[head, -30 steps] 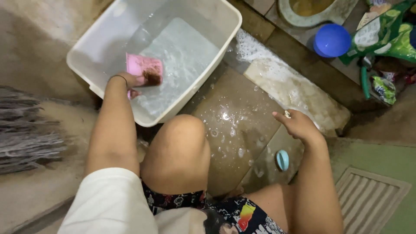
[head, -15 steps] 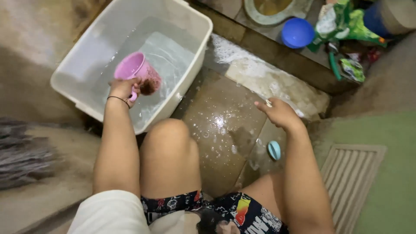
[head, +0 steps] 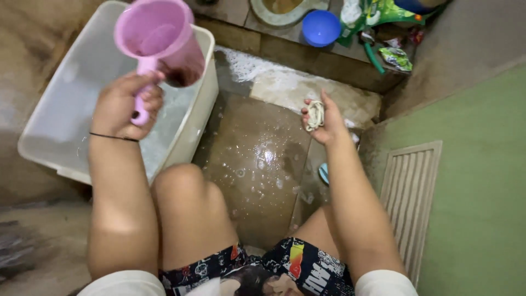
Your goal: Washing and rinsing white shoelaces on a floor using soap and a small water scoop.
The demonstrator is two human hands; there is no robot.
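Observation:
My left hand (head: 125, 105) grips the handle of a pink plastic scoop (head: 160, 43), lifted above the rim of a white plastic tub (head: 193, 118) that holds soapy water. My right hand (head: 325, 121) is raised over the wet floor with a small bundle of pale cord (head: 315, 114) in its fingers. My bare knee (head: 183, 186) sits between the two arms. A thin black band circles my left wrist.
Wet brown floor tiles (head: 257, 164) with foam lie ahead. A blue bowl (head: 321, 27) and green packets (head: 378, 16) sit at the back. A small blue object (head: 324, 173) lies by my right forearm. A ribbed drain cover (head: 411, 192) is on the green floor at right.
My left hand has lifted the pink scoop out of the tub's water and up toward the camera. My right hand has risen from the floor and now holds the pale cord.

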